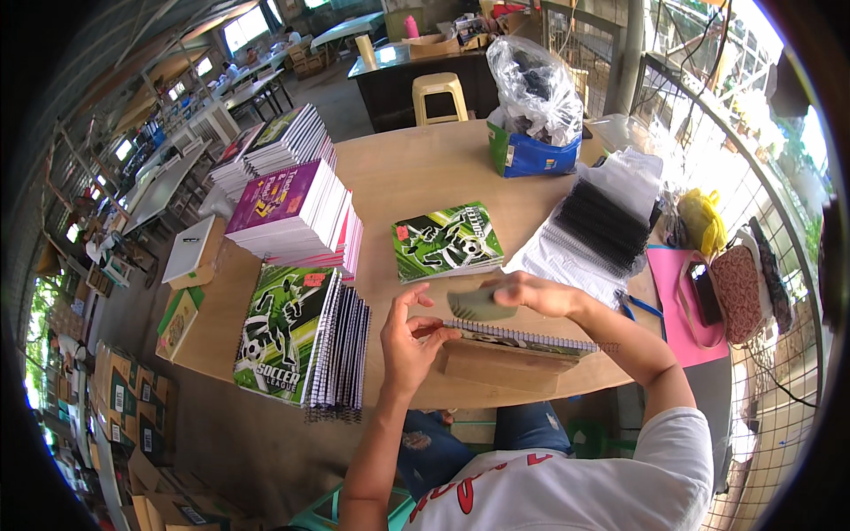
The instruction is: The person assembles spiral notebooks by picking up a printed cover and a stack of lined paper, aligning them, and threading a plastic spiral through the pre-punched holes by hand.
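A spiral notebook [505, 339] stands spine up by a wooden block [500, 370] at the table's near edge. Its black coil runs along the top and sticks out past the right end. My left hand [410, 343] pinches the notebook's left end between thumb and finger, other fingers raised. Just above the spine, my right hand [540, 295] grips a rounded grey-green piece [482, 304], slightly blurred, its kind unclear. Beyond my hands lies a small stack of green soccer-cover notebooks [447, 239]. Left of my left hand are coil-bound green notebooks [288, 332].
Stacks of purple-cover books [288, 208] and other books [292, 142] stand at the left. Black plastic coils [602, 221] lie on white wrapping at the right, near blue-handled pliers [639, 306]. A bag of dark material [536, 97] sits farther back. A pouch [737, 292] lies at the right edge.
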A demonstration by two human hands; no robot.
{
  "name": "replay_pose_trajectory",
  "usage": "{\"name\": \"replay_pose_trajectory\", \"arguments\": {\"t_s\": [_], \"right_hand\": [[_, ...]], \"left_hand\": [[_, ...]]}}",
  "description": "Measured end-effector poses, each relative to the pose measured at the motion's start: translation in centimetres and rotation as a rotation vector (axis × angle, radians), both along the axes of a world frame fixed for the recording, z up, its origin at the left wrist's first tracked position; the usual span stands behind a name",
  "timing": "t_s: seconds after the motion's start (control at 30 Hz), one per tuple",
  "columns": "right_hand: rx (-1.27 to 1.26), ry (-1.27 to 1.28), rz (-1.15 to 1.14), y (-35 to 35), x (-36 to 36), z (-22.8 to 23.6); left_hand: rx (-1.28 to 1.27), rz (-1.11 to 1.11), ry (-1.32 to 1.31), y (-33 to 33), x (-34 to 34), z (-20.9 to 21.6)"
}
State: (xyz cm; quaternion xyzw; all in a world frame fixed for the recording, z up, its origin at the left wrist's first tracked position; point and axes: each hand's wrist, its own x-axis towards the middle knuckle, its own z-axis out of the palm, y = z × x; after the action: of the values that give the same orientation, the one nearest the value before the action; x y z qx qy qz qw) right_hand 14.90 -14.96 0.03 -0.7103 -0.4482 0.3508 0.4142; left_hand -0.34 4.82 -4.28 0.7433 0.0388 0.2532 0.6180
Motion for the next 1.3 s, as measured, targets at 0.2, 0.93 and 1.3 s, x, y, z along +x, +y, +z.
{"name": "replay_pose_trajectory", "arguments": {"t_s": [0.2, 0.93, 1.3], "right_hand": [[-0.052, -0.279, 0.146, 0.5, 2.9, -6.7], [0.326, -1.458, -0.172, -6.1, -4.8, 8.3], [0.367, -1.941, 0.450, 2.2, -4.4, 9.7]], "left_hand": [[-0.012, -0.040, -0.078, -0.5, 0.6, -1.2], [-0.427, -0.190, -0.077, -1.5, 1.0, -2.7], [-0.514, -0.230, -0.055, -1.0, 1.3, -3.0]]}}
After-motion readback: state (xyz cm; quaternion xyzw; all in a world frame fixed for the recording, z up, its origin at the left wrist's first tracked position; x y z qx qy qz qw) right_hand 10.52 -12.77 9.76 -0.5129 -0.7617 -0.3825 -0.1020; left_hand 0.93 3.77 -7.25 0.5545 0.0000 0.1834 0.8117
